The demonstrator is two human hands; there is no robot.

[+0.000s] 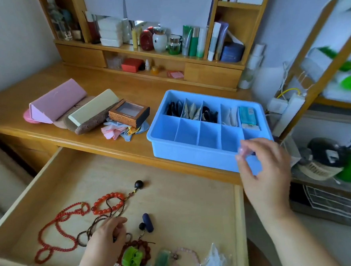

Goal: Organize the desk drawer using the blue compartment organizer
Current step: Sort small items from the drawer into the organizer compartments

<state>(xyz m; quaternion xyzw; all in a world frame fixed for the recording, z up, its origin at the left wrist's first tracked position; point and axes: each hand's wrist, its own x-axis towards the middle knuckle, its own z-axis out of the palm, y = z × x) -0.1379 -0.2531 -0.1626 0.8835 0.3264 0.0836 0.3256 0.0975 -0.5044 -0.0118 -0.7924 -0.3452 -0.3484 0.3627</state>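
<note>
The blue compartment organizer (pixel 193 158) stands on the desktop to the right. Its back row holds dark and pale folded items and a teal packet (pixel 247 115); the front row looks bare. Below it the open drawer (pixel 186 204) holds a red bead necklace (pixel 58 226), an orange bead bracelet (pixel 104 202), a dark blue capsule (pixel 147 222), a green trinket (pixel 132 258) and plastic-wrapped items (pixel 212 263). My left hand (pixel 105 241) is in the drawer, its curled fingers pinching a dark brown bead string (pixel 94 225). My right hand (pixel 264 168) hovers at the organizer's front right corner, fingertips blurred.
On the desktop to the left lie a pink case (pixel 58 101), a cream case (pixel 94 107), a brown window box (pixel 128 113) and crumpled cloths (pixel 118 131). Bottles and jars fill the back shelf (pixel 164 40). A cluttered rack (pixel 328 163) stands to the right.
</note>
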